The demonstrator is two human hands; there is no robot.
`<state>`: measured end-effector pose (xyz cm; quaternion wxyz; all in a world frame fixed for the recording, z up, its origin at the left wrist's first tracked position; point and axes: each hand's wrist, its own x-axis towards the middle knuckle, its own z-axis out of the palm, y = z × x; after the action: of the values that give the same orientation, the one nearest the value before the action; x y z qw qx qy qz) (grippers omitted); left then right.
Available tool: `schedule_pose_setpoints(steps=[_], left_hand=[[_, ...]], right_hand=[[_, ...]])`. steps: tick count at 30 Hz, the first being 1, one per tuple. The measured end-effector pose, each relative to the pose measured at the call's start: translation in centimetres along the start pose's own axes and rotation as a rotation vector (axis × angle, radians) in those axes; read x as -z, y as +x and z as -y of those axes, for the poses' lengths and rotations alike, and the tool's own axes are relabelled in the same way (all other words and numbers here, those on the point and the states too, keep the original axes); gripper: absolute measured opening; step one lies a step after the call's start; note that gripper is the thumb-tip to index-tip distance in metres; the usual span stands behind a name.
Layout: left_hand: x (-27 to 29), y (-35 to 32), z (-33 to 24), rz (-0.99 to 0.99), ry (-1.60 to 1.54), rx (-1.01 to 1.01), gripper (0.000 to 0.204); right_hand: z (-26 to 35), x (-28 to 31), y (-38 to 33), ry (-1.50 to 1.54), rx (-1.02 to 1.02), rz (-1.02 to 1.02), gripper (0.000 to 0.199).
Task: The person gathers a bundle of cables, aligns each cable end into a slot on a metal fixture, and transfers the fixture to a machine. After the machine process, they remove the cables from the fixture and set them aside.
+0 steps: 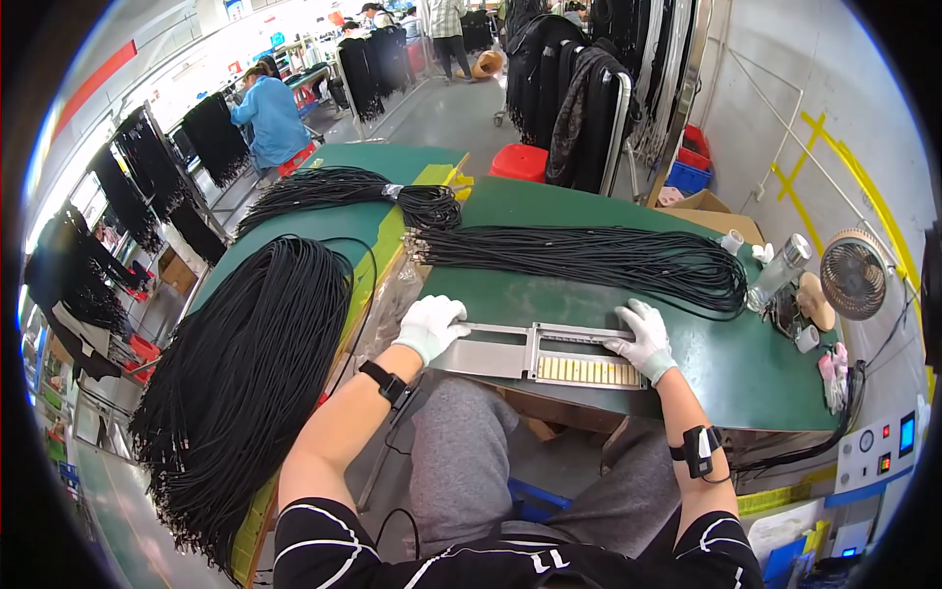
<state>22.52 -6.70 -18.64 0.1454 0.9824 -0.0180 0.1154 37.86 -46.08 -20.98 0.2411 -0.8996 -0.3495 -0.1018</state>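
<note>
A long silvery metal fixture (531, 351) lies along the near edge of the green bench. Its left part is a bare flat plate. On the right part, a row of pale, yellowish blocks (589, 371) sits beneath a slotted rail. My left hand (430, 328), in a white glove, is closed on the fixture's left end. Over the right end, my right hand (645, 342), also gloved, grips with its fingers bent around the frame. Just beyond the fixture, a bundle of black cables (579, 257) stretches across the bench, with metal connectors at its left end.
A large heap of black cables (255, 344) hangs over the left bench, and a tied bundle (343, 196) lies behind it. At the right stand a clear bottle (780, 273), a small fan (853, 275) and a control box (876, 447). A red stool (519, 162) is beyond the bench.
</note>
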Motion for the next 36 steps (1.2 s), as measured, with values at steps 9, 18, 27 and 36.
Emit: schedule_pose_setpoints(steps=[9, 18, 27, 36], left_hand=[[3.1, -7.0, -6.1, 0.238, 0.021, 0.241, 0.033], [17.7, -11.4, 10.6, -0.655, 0.265, 0.499, 0.03], [20.0, -6.7, 19.4, -0.194, 0.218, 1.039, 0.048], [18.2, -9.8, 22.8, -0.854, -0.706, 0.796, 0.045]], right_hand=[[5.2, -1.4, 0.3, -0.163, 0.19, 0.053, 0.07], [1.8, -3.3, 1.6, 0.076, 0.226, 0.024, 0.069], [2.2, -3.1, 1.4, 0.091, 0.209, -0.007, 0.061], [2.0, -3.4, 1.8, 0.181, 0.207, -0.01, 0.053]])
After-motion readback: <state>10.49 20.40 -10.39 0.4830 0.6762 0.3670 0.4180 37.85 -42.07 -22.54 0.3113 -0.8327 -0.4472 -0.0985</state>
